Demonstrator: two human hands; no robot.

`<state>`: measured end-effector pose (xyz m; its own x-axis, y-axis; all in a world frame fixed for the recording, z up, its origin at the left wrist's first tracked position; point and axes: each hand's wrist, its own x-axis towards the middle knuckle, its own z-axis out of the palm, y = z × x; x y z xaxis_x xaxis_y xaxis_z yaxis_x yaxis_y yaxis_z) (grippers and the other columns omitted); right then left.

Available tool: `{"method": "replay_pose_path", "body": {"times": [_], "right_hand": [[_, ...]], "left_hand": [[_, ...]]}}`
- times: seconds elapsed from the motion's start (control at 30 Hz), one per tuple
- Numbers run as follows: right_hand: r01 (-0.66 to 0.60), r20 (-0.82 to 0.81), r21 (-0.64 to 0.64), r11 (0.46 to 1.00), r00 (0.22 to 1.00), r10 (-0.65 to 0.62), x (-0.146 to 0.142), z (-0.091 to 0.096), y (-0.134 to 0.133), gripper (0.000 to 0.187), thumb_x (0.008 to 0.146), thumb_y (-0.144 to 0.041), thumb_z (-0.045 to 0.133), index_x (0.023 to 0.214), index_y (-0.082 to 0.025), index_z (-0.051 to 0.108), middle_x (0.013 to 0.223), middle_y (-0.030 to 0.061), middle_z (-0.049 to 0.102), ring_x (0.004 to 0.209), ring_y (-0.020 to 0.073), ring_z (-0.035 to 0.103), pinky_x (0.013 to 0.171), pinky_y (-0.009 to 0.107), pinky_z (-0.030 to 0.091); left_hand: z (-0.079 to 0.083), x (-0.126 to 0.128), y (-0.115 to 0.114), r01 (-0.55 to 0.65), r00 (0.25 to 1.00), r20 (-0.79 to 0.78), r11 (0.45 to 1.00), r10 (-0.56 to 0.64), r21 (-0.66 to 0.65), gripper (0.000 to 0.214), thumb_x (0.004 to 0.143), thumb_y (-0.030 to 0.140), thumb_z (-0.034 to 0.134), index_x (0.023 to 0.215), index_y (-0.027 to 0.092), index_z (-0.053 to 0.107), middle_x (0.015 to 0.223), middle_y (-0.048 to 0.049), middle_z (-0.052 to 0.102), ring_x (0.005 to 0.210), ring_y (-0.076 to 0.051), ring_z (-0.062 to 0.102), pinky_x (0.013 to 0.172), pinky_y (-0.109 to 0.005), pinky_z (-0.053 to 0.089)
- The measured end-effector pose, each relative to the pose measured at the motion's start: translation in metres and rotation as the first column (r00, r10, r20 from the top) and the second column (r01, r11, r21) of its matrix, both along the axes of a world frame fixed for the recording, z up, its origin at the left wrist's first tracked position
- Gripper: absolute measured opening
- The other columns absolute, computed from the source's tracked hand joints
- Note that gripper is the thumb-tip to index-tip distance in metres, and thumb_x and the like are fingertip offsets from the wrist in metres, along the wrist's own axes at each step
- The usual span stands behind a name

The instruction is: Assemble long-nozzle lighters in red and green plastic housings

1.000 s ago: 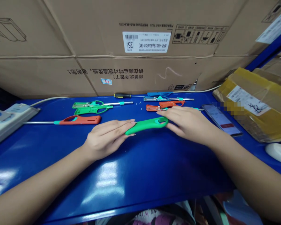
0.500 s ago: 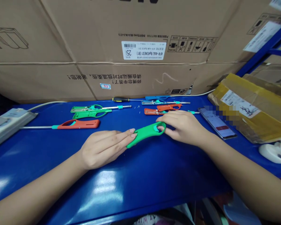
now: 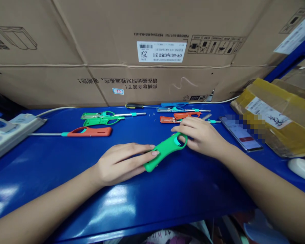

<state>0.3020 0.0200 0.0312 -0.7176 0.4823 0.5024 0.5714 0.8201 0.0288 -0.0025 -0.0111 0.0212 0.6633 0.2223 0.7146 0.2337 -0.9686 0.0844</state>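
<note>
Two hands meet on one green lighter handle [image 3: 165, 151], which lies tilted on the blue table [image 3: 66, 159], left of the phone [image 3: 240, 133] and nearer the person. The left hand [image 3: 119, 164] lies flat, fingers pressed together, fingertips touching the handle's lower end. The right hand [image 3: 202, 135], just left of the phone, pinches the ringed end
</note>
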Motion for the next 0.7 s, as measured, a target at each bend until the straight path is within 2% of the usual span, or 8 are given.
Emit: {"method": "replay_pose_path", "body": {"times": [0.07,0.27,0.5,0.7], "right_hand": [[0.011,-0.003,0.028,1.0,1.0,-0.011,0.0,0.002,-0.001,0.017,0.094,-0.017,0.058,0.107,-0.015,0.07,0.093,0.0085,0.069,0.083,0.0215,0.059,0.073,0.034,0.044],[0.031,-0.038,0.032,0.999,0.999,-0.029,-0.006,0.009,-0.007,0.017,0.092,-0.014,0.055,0.103,-0.017,0.068,0.09,0.0074,0.065,0.083,0.0224,0.052,0.073,0.036,0.038],[-0.021,0.005,0.003,1.0,1.0,0.021,-0.014,0.011,-0.017,0.018,0.091,-0.012,0.056,0.103,-0.018,0.067,0.092,0.0069,0.066,0.081,0.0219,0.048,0.071,0.036,0.032],[0.02,0.076,0.049,0.999,0.997,-0.023,-0.019,0.016,-0.024,0.018,0.093,-0.015,0.052,0.1,-0.019,0.068,0.087,0.0065,0.067,0.08,0.0223,0.046,0.068,0.036,0.029]], "left_hand": [[0.0,0.001,-0.001,0.003,1.0,0.011,1.0,-0.002,-0.016,0.035,0.095,0.019,0.068,0.129,0.013,0.062,0.118,-0.0138,0.075,0.107,-0.018,0.074,0.09,-0.026,0.063],[0.002,0.011,-0.01,-0.054,0.992,0.103,0.983,0.073,-0.177,0.034,0.095,0.024,0.069,0.127,0.015,0.064,0.111,-0.0094,0.078,0.097,-0.014,0.076,0.092,-0.021,0.061],[-0.002,0.013,-0.015,0.079,0.995,0.066,0.981,-0.068,-0.177,0.031,0.096,0.017,0.065,0.126,0.011,0.065,0.116,-0.0138,0.075,0.107,-0.016,0.074,0.097,-0.022,0.059],[-0.005,0.012,-0.011,0.085,0.996,0.028,0.98,-0.082,-0.182,0.036,0.097,0.014,0.061,0.133,0.013,0.061,0.119,-0.0147,0.074,0.107,-0.018,0.074,0.093,-0.026,0.061]]}}
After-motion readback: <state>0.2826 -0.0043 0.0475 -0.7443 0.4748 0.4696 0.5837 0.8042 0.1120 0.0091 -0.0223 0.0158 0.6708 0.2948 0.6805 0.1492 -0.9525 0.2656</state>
